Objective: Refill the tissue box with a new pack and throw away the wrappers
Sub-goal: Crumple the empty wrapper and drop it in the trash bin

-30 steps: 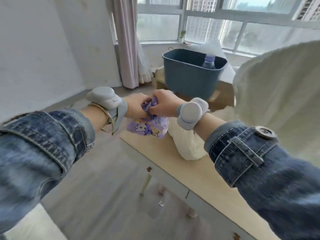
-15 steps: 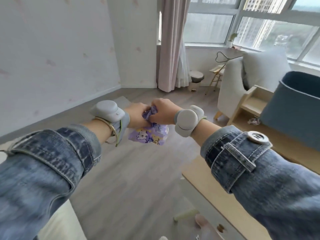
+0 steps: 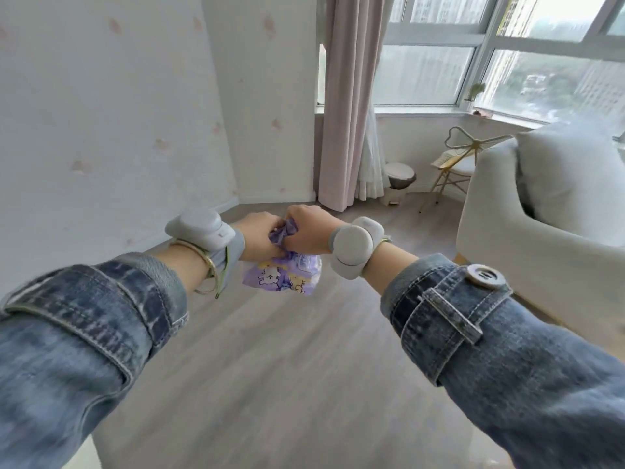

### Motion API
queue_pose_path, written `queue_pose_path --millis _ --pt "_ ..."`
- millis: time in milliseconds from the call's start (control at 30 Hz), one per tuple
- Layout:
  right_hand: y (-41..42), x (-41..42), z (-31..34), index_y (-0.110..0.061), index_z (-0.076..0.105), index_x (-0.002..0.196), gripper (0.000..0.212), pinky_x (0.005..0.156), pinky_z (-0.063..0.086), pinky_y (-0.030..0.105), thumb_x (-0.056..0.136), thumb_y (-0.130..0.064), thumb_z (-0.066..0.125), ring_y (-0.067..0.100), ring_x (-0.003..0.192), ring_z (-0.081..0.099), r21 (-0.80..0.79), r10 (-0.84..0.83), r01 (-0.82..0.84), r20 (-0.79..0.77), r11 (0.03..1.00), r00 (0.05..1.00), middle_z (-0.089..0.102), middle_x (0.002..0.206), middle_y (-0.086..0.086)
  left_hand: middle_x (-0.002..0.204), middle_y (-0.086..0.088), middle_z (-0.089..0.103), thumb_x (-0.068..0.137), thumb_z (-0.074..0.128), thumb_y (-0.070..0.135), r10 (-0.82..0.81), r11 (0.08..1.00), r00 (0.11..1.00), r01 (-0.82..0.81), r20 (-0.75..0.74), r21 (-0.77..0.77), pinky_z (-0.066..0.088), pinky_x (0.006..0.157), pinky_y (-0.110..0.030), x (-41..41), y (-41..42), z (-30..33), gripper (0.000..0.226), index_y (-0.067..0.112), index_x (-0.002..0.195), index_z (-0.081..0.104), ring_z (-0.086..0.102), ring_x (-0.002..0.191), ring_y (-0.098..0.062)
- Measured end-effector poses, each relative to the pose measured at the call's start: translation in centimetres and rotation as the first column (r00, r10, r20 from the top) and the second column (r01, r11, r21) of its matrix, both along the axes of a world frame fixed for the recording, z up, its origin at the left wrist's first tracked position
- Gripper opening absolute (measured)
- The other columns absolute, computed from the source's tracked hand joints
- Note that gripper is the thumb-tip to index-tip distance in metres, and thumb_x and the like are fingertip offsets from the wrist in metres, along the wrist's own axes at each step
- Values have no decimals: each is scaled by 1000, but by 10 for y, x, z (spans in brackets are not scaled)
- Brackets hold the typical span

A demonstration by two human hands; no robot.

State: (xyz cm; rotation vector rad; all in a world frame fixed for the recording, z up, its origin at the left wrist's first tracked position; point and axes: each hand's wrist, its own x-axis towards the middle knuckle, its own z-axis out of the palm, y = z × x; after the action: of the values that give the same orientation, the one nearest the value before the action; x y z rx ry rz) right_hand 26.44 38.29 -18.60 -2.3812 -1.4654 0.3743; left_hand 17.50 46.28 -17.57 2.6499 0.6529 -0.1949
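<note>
Both hands are meeting at chest height over the grey wood-plank floor (image 3: 270, 384). The left hand (image 3: 258, 240) and right hand (image 3: 309, 228) are both gripping the crumpled purple plastic tissue wrapper with cartoon animals (image 3: 282, 274), fingers closed on its bunched top, knuckles nearly touching. The wrapper's loose printed end is hanging just below the hands, touching nothing else. Grey wrist-worn devices are sitting on each wrist above the rolled blue denim sleeves (image 3: 101, 333).

The floor under and ahead of the hands is lying open up to the far corner. A white wall with faint pink motifs (image 3: 118, 113) is bounding the left side. A white upholstered armchair (image 3: 541, 231) is crowding the right edge, near the right forearm. Far ahead, by the pink curtain (image 3: 345, 103) under the window, a small round lidded pedal bin (image 3: 397, 179) is standing on the floor, well apart from the hands, with a gold-legged chair (image 3: 455, 167) beside it.
</note>
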Motion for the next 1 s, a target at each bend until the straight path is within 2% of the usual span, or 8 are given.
queue_pose_path --millis 133,267,367,433,467,533,733,1000 --pt "68 52 -7 -12 40 70 20 61 34 26 86 -16 50 23 76 44 -13 -67 67 -24 998 997 49 83 5 112 -18 66 83 63 17 -76 997 997 76 -12 -2 42 76 -29 57 75 -7 32 3 111 61 56 89 -26" --pt "129 109 -7 -18 32 62 31 66 37 29 87 -18 49 24 77 46 -11 -136 136 -5 991 991 50 87 7 92 -7 59 84 63 17 -156 988 988 156 19 -11 36 72 -25 120 142 -6 27 5 108 61 51 84 -22" --pt "157 156 1 -12 42 76 15 67 38 29 89 -18 48 24 78 47 41 -225 226 -32 973 974 50 89 6 81 -1 57 82 65 15 -262 965 965 263 26 -4 38 57 -18 179 184 6 23 5 103 63 50 77 -19" --pt "163 191 4 -10 44 87 11 69 39 28 89 -19 49 23 80 48 51 -293 296 -66 954 954 50 91 5 85 -3 59 82 66 13 -319 947 947 320 37 -31 39 50 -7 225 199 7 18 7 98 63 51 72 -16" --pt "164 213 5 -10 44 88 11 69 39 29 89 -20 50 23 80 48 40 -323 325 -63 945 944 51 91 5 89 -3 60 81 66 14 -351 935 935 353 46 -40 40 54 -7 252 203 6 21 7 101 64 52 74 -16" --pt "163 258 2 -11 43 87 13 68 40 29 88 -20 52 23 79 49 4 -365 365 -36 931 930 51 91 5 94 -2 61 81 67 16 -396 915 917 399 54 -59 40 70 -19 301 203 0 29 9 109 64 54 84 -17" --pt "161 405 -12 -10 44 88 11 70 39 29 88 -18 52 22 80 49 -31 -438 437 -29 899 898 51 91 7 109 -12 68 82 66 17 -467 881 883 469 46 -63 47 84 -30 459 203 -18 35 8 115 63 59 93 -21" --pt "178 595 4 -11 44 90 11 71 39 29 88 -17 53 24 83 48 -56 -443 442 -5 895 897 51 93 7 106 -9 66 84 63 16 -476 875 877 479 63 -63 40 79 -22 650 221 -9 31 11 115 63 55 92 -18"
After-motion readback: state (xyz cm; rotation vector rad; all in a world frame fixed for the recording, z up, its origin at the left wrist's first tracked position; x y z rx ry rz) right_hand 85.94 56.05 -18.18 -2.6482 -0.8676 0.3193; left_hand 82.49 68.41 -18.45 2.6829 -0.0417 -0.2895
